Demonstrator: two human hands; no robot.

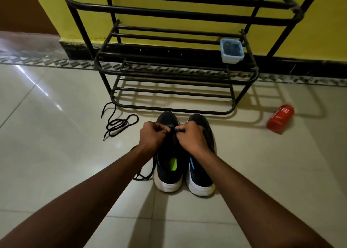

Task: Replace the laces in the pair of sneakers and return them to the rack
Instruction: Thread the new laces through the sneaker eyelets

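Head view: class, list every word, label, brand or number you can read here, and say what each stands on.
Red bottle: white lettering on its side, too small and blurred to read.
Sneakers, blue tub, rack: no text shows on them.

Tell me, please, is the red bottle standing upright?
No, the red bottle lies on its side on the floor beside the rack.

A home, down at floor level: glossy pale floor tiles (pixel 56 153), a yellow wall (pixel 328 31) with black skirting (pixel 300 63), a black metal shoe rack (pixel 178 13) standing against it, 1 small blue tub (pixel 232 50) on its shelf, 1 red bottle (pixel 280 118) lying on the tiles.
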